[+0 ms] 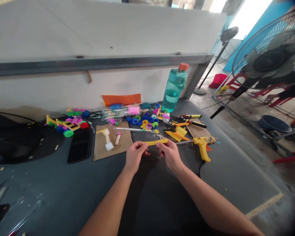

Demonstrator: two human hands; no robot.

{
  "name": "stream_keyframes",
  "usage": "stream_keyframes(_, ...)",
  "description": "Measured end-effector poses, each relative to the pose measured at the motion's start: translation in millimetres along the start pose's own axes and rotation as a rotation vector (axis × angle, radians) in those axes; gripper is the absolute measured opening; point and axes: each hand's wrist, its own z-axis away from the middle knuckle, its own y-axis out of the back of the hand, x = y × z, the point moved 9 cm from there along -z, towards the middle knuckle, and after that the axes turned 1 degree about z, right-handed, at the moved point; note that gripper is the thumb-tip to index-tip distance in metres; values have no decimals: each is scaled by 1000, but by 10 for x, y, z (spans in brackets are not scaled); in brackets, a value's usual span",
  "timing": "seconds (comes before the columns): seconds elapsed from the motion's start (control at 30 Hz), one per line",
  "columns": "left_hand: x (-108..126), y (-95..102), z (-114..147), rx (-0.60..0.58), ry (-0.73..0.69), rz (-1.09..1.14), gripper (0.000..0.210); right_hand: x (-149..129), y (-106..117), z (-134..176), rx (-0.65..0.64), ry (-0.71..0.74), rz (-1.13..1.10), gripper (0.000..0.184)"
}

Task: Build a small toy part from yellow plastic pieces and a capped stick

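Note:
A flat yellow strip (152, 143), perhaps foam or paper, is stretched level between my two hands above the dark table. My left hand (134, 156) pinches its left end between thumb and fingers. At the right end, my right hand (170, 154) grips it the same way. Just right of that hand lies a yellow glue gun (199, 146), its nozzle pointing left. Yellow offcuts (176, 135) are scattered behind the right hand. To the left, a piece of cardboard (99, 151) carries small stick pieces and a white cap (109, 146).
Bottle caps (145, 118), cutters (195, 123) and a teal water bottle (173, 90) stand or lie along the back. A phone (80, 146) and colourful stick-and-cap models (68, 126) are at left. Beyond the table's right edge is a large fan (270, 60).

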Motion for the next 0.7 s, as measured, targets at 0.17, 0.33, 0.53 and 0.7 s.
stream_keyframes(0.17, -20, -3, -2, -14, 35, 92, 27, -22, 13, -6, 11, 6, -34, 20)
stream_keyframes(0.33, -39, -23, -2, -46, 53, 126, 25, -35, 24, 1, 32, 7, -45, 20)
stream_keyframes(0.53, -2, -31, 5, -53, 23, 101, 26, -49, 39, -6, 33, 14, -37, 22)
stream_keyframes(0.7, 15, -83, 24, -101, 4, 51, 27, 5, -7, 11, -10, 5, -1, 24)
